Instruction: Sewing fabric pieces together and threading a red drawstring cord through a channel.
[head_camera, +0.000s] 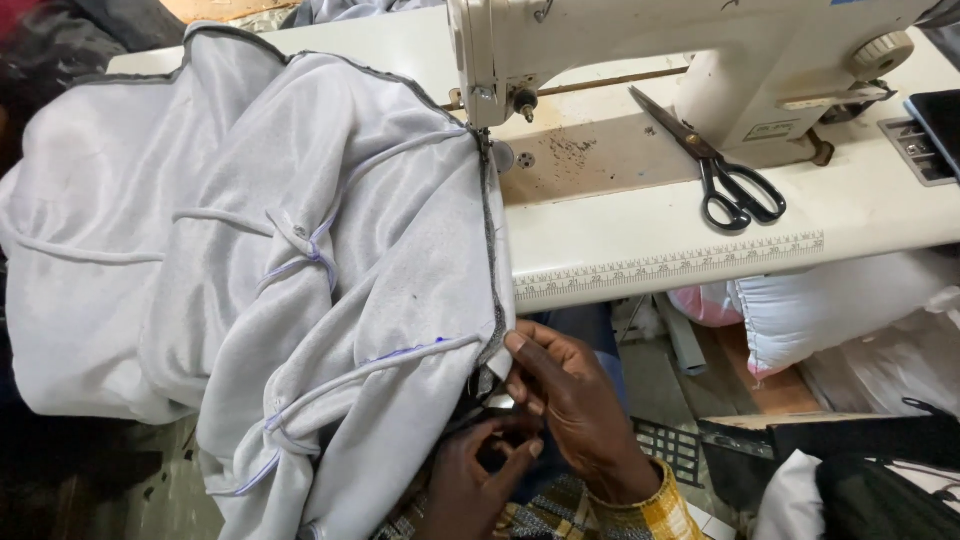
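Note:
A large white satin garment (250, 230) with raised piping and a dark bound edge (489, 250) lies over the left of the sewing table and hangs off its front. Its dark edge runs up under the needle of the cream sewing machine (640, 50). My right hand (570, 395) pinches the garment's lower dark edge just below the table front. My left hand (480, 480) sits under it, fingers curled on the same dark edge and dark fabric beneath.
Black-handled scissors (725, 170) lie on the machine bed to the right. A printed ruler strip (670, 265) runs along the table's front edge. White stuffed bags (830, 310) and dark items sit on the floor at right.

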